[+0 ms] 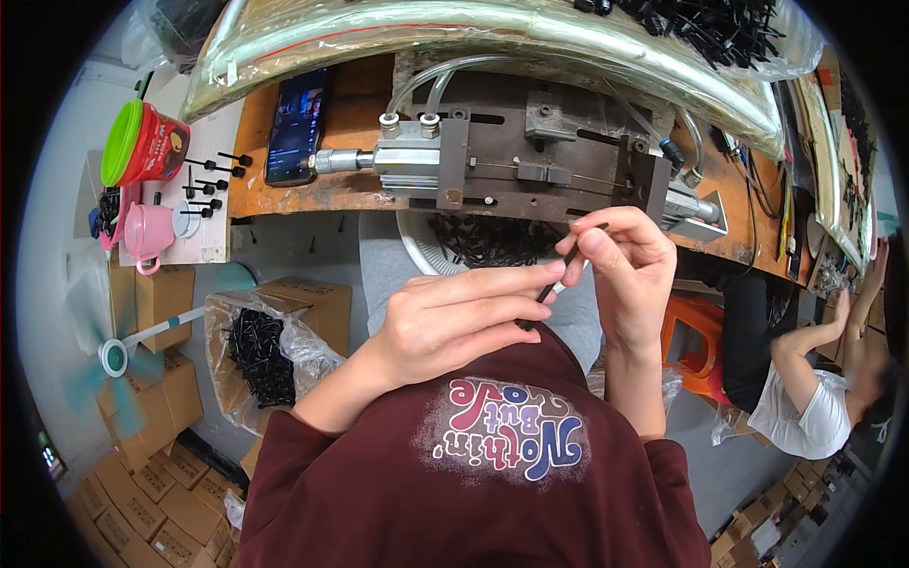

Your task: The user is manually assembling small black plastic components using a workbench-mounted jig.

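My right hand pinches a thin black stick-like part between thumb and fingertips, in front of the bench. My left hand comes in from the left, its fingers long and close together against the lower end of the black part; its thumb is hidden. A small whitish piece shows between the two hands, too small to name. Just beyond them sits a dark metal fixture with a silver air cylinder at its left. Below the bench edge, a white basin on my lap holds many black parts.
On the wooden bench lie a phone and several black pieces; a red tub and pink cup stand left. A bag of black parts, cartons and a fan are lower left. Another person sits right, near an orange stool.
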Available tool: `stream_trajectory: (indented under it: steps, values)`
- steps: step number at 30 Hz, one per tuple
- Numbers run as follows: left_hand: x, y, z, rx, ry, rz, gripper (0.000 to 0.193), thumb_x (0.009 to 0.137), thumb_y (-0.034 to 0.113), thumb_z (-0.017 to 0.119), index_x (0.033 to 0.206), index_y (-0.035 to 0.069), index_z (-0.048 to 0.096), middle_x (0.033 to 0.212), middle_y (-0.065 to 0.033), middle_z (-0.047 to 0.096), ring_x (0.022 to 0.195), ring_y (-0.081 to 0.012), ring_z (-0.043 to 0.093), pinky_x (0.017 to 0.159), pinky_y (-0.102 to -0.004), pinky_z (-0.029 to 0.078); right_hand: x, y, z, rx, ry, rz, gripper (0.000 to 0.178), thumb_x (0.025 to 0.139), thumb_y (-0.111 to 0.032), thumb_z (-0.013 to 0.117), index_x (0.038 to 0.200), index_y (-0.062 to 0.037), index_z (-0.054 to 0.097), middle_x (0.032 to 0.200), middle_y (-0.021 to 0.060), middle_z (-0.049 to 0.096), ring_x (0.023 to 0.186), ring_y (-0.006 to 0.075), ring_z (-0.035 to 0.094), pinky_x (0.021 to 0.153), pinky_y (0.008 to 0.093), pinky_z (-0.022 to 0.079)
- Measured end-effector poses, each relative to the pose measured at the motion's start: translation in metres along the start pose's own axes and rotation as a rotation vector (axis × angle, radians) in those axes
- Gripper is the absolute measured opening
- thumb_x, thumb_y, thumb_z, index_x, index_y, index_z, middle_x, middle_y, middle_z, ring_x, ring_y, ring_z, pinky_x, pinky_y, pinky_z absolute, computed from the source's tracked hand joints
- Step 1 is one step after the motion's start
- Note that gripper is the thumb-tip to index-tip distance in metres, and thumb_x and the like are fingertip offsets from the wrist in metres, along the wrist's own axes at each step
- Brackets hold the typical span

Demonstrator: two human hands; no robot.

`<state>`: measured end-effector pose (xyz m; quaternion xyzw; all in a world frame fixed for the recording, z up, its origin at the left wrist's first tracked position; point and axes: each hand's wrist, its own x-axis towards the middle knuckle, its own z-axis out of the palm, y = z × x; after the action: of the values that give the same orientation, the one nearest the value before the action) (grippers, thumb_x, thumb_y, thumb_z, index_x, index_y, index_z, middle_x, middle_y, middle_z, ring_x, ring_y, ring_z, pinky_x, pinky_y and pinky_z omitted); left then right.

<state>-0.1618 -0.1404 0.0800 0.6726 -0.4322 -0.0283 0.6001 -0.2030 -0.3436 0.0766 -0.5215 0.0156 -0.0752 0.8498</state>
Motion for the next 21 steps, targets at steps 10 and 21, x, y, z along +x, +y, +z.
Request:
stream_trajectory:
  steps: [10,21]
  values:
    - [-0.002,-0.008,0.003,0.087,0.019,0.028,0.029,0.072,0.004,0.083,0.099,-0.002,0.075,0.120,-0.0182,0.070,0.096,-0.0243,0.074,0.079,-0.0323,0.062,0.001,0.003,0.001,-0.139,0.085,-0.011,0.017,0.088,0.006,0.071,0.104,0.0076,0.070,0.091,0.0155,0.074,0.071,0.0134,0.069,0.064,0.0240,0.055]
    - [0.008,-0.050,0.033,0.578,0.062,0.025,0.027,0.074,0.013,0.081,0.096,0.001,0.070,0.128,-0.0126,0.067,0.100,-0.0274,0.070,0.086,-0.0364,0.058,-0.007,0.024,-0.008,-0.886,0.323,-0.347,0.034,0.087,0.000,0.074,0.120,0.0015,0.069,0.085,0.0088,0.074,0.066,0.0057,0.064,0.061,0.0205,0.051]
